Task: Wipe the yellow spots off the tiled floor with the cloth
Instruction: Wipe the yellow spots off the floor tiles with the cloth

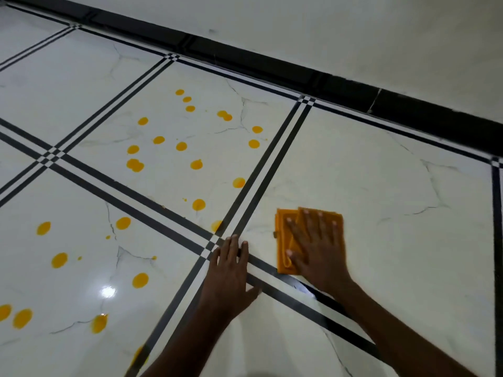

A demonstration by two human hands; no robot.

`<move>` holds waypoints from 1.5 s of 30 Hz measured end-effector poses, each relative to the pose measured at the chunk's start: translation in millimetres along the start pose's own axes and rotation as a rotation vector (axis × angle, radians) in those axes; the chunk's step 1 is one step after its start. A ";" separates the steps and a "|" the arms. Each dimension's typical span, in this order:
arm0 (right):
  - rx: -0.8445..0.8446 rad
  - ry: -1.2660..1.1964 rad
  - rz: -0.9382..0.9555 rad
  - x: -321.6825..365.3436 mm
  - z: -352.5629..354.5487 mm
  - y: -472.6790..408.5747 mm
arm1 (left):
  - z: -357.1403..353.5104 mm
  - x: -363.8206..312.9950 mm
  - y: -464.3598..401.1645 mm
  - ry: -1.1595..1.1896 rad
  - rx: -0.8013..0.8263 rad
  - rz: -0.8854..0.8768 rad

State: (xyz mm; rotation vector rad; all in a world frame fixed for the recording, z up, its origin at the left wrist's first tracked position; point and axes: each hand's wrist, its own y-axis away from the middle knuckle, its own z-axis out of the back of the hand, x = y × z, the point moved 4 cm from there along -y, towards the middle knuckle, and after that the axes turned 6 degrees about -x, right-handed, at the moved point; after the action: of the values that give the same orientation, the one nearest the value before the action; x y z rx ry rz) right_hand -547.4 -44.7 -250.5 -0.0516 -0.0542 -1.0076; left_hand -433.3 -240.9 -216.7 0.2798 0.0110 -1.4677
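The orange cloth (284, 240) lies folded flat on the white tiled floor (394, 200), on the tile to the right of the double black stripe (275, 161), with its near edge close to the crossing stripe that runs toward the lower right. The right hand (318, 248) presses down on top of it, palm flat and fingers spread wide, covering most of the cloth's right side; it grips nothing, only bears down, and its outline is slightly blurred. The left hand (228, 276) rests palm-down on the floor just to the left of the cloth, fingers stretched out and close together, its fingertips at the crossing of the black stripes and holding nothing. The yellow spots (196, 164) are scattered over the tile beyond and to the left of the stripe crossing, and more cover the near-left tile, where a bright reflection of light (108, 291) shows. The tile under the cloth looks free of spots. A black skirting strip (299, 74) runs along the base of the pale wall (353, 28) behind
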 end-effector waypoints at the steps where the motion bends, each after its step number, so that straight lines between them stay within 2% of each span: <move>1: 0.005 0.017 -0.038 -23.7 -0.2 15.8 | -1.0 2.4 2.1 -0.011 -0.004 0.002; 3: 0.037 0.055 -0.172 -75.6 3.6 16.8 | -6.6 7.3 4.1 -0.025 0.043 0.010; 5: 0.028 0.051 -0.321 -110.5 4.6 -19.9 | -8.1 8.4 3.6 -0.008 0.041 0.010; 8: -0.023 -0.042 -0.422 -90.2 5.9 -92.3 | -10.7 9.7 3.7 0.003 0.040 0.018; 9: 0.001 -0.062 -0.396 -66.3 3.1 -108.0 | -9.8 9.4 4.0 0.003 0.011 0.003; 11: -0.054 -0.019 -0.225 -9.6 -1.5 -111.0 | -6.3 10.9 5.3 -0.002 -0.019 -0.024; 13: 0.002 0.007 -0.040 27.0 -6.5 -72.0 | -7.5 15.1 7.7 0.048 0.013 -0.008; 16: 0.015 -0.015 0.015 0.0 0.3 10.9 | -5.8 15.9 16.8 0.048 0.007 0.044; 18: 0.032 0.017 -0.082 -47.4 3.1 30.5 | -5.5 19.1 24.2 0.031 0.008 0.078; 20: 0.047 0.038 -0.228 -83.1 2.9 7.0 | -6.0 21.5 28.0 0.015 0.010 0.094; 23: -0.022 -0.035 -0.379 -67.8 -1.9 -62.4 | -3.6 20.5 26.8 0.010 0.000 0.079; 25: -0.031 -0.049 -0.315 -14.6 -11.6 -93.0 | 1.8 23.4 26.7 -0.016 -0.008 0.070; 28: -0.015 0.003 -0.030 70.2 -17.8 -74.8 | 11.2 30.9 32.1 -0.043 -0.003 0.086; 31: 0.004 -0.017 0.121 78.6 -8.6 -13.5 | 14.9 46.9 52.4 -0.019 0.047 0.179; 33: 0.029 0.005 0.090 46.0 -4.4 15.2 | 7.6 51.6 63.5 0.000 0.100 0.203; 35: 0.058 0.044 -0.005 10.1 -1.9 4.4 | 0.7 51.7 66.2 0.016 0.115 0.206; 37: 0.028 0.012 -0.104 15.0 -3.7 -36.6 | -0.9 58.1 70.2 0.038 0.110 0.225; 39: 0.000 -0.038 -0.131 49.4 -5.5 -72.5 | 2.0 61.5 67.3 0.036 0.101 0.208; 41: -0.012 -0.061 -0.019 106.5 -15.3 -80.9 | 13.7 67.7 62.0 0.042 0.104 0.180; 43: -0.026 -0.060 0.184 160.9 -19.1 -53.8 | 33.7 82.0 58.9 0.053 0.117 0.161; 45: 0.034 -0.061 0.349 175.4 -18.5 -10.6 | 51.4 102.9 63.1 0.024 0.183 0.159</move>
State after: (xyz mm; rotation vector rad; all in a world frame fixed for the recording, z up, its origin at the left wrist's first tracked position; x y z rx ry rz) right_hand -462.5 -199.5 -256.5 -0.0585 -0.1145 -0.6559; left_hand -368.5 -346.7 -173.8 0.4376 -0.1241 -1.3085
